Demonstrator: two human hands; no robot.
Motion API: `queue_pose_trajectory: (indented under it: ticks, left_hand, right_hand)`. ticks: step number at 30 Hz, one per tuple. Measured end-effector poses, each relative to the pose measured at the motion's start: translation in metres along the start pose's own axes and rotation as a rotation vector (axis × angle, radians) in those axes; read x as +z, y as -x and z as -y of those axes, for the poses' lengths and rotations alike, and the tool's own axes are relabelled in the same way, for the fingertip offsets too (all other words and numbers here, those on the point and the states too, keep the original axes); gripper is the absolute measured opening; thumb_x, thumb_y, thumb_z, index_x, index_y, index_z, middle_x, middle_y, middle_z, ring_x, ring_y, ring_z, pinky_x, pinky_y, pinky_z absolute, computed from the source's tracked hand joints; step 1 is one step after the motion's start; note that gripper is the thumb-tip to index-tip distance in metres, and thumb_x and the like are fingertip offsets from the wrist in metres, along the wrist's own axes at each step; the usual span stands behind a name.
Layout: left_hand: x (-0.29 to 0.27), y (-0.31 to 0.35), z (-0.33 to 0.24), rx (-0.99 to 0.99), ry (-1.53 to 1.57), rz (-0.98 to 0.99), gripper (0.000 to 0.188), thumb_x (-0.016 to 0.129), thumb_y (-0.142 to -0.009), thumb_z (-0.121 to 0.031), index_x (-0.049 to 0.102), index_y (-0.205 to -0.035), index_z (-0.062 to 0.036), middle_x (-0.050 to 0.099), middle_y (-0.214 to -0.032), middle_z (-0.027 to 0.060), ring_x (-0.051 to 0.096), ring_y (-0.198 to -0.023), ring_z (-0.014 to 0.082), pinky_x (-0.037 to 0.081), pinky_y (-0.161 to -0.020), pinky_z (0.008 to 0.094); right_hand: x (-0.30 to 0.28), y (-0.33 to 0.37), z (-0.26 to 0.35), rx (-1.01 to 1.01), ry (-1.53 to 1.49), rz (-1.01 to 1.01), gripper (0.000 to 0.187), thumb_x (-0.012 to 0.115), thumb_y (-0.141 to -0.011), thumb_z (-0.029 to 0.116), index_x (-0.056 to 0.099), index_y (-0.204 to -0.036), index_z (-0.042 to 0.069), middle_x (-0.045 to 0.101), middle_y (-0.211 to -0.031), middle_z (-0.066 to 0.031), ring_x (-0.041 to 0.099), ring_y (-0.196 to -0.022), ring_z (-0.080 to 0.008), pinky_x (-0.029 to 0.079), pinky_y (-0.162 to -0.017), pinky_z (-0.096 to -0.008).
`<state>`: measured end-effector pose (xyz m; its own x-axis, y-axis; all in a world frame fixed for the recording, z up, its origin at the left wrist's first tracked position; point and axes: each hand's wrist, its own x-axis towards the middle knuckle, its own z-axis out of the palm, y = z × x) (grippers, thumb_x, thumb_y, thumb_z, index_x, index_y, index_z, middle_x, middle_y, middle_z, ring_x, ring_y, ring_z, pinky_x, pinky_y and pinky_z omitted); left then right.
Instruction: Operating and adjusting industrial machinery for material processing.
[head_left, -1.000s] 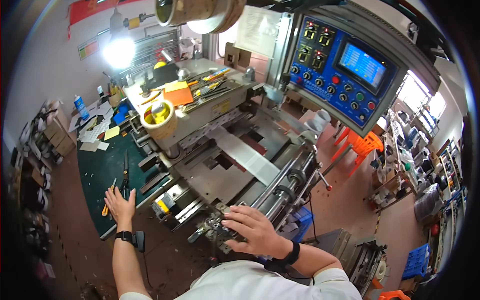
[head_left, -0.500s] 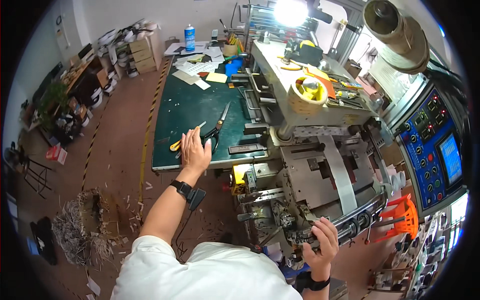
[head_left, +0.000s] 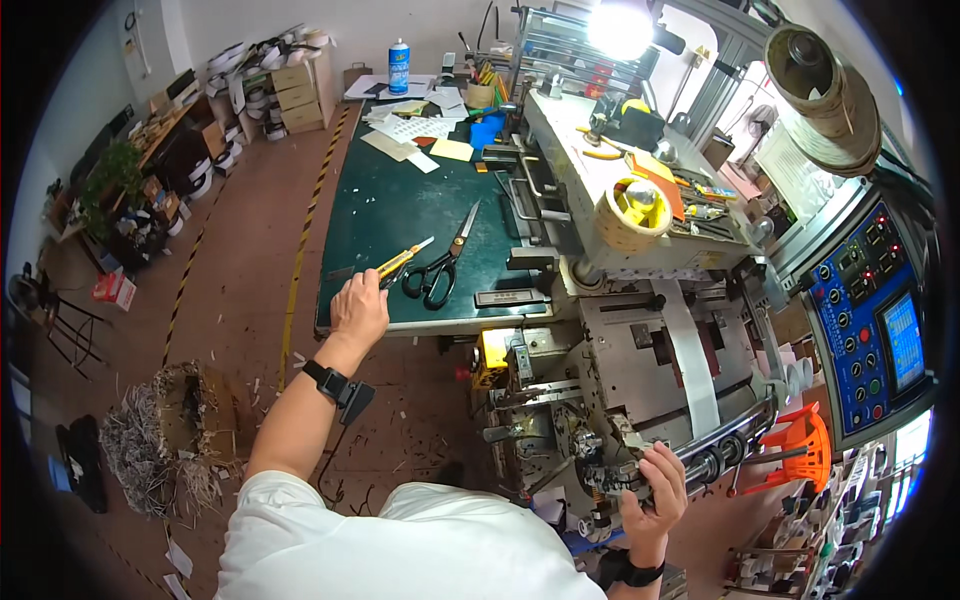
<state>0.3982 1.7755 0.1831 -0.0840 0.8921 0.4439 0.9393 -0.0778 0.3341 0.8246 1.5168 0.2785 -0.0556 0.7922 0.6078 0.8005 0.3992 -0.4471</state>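
My left hand (head_left: 360,308) is closed on the rear of a yellow utility knife (head_left: 402,260) at the front left of the dark green table mat (head_left: 375,215). The knife points up and to the right, its blade out. Just right of it lie black-handled scissors (head_left: 436,278), blades half crossed and pointing away. My right hand (head_left: 655,495) rests at the front of the machine (head_left: 615,365), beside the left end of its dark roller (head_left: 720,440). Its fingers are bent and its thumb stands apart; I see nothing held. A pale strip (head_left: 692,365) runs down over the machine's plate.
Papers (head_left: 415,130) and a blue spray can (head_left: 399,68) occupy the table's far end. A tape roll (head_left: 632,215) and tools sit on the machine top. Right are a blue control panel (head_left: 865,320) and an orange stool (head_left: 803,448). A box of scraps (head_left: 200,405) stands on the left floor.
My left hand has gone from lying flat over the utility knife to gripping its rear, and the knife is now turned toward the scissors. The right hand stays at the roller end.
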Motion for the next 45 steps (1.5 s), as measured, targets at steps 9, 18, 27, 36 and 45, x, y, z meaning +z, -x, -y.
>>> queue_pose_trajectory:
  ticks: [9, 18, 27, 36, 45]
  left_hand:
    - [0.004, 0.001, 0.005, 0.040, -0.090, 0.011, 0.020, 0.067, -0.089, -0.018, 0.057, -0.097, -0.0028, 0.063, -0.094, 0.0157, 0.064, -0.088, 0.0353, 0.053, -0.073, 0.0471]
    - [-0.096, 0.055, -0.135, -0.021, 1.174, 0.541, 0.010, 0.059, -0.098, -0.009, 0.059, -0.104, -0.0002, 0.067, -0.084, 0.0034, 0.061, -0.078, 0.0101, 0.051, -0.071, 0.0251]
    - [-0.123, 0.122, -0.264, 0.535, 1.363, 0.994, 0.013, 0.066, -0.095, -0.007, 0.065, -0.106, 0.0014, 0.070, -0.090, 0.0098, 0.065, -0.079, 0.0104, 0.052, -0.068, 0.0254]
    - [-0.129, 0.098, -0.299, 0.431, 1.307, 0.752, 0.014, 0.066, -0.094, -0.004, 0.067, -0.104, 0.0039, 0.071, -0.085, 0.0079, 0.069, -0.075, 0.0109, 0.055, -0.068, 0.0250]
    - [-0.122, 0.104, -0.315, 0.407, 1.304, 0.904, 0.010, 0.065, -0.093, 0.001, 0.066, -0.102, 0.0048, 0.070, -0.095, 0.0067, 0.069, -0.087, 0.0108, 0.056, -0.078, 0.0245]
  right_hand:
    - [0.001, -0.004, 0.003, -0.001, -0.024, -0.014, 0.036, 0.075, -0.083, 0.028, 0.069, -0.105, 0.000, 0.069, -0.110, -0.0159, 0.063, -0.112, -0.0383, 0.050, -0.096, -0.0459]
    - [-0.024, -0.012, -0.006, 0.044, -0.168, 0.085, 0.037, 0.075, -0.082, 0.023, 0.069, -0.110, 0.000, 0.069, -0.115, -0.0172, 0.062, -0.115, -0.0351, 0.049, -0.098, -0.0435]
    - [-0.031, -0.045, 0.034, -0.129, -0.611, 0.088, 0.029, 0.064, -0.095, 0.017, 0.065, -0.115, -0.004, 0.070, -0.108, -0.0165, 0.067, -0.104, -0.0259, 0.052, -0.090, -0.0347]
    - [-0.052, -0.017, 0.022, 0.562, -1.114, 0.304, 0.016, 0.061, -0.100, 0.015, 0.064, -0.100, 0.000, 0.067, -0.078, -0.0035, 0.064, -0.075, -0.0065, 0.052, -0.065, -0.0241]
    - [-0.044, -0.010, 0.012, 0.502, -0.926, 0.338, 0.018, 0.063, -0.099, 0.014, 0.061, -0.089, -0.001, 0.062, -0.068, -0.0004, 0.058, -0.064, -0.0046, 0.048, -0.055, -0.0221]
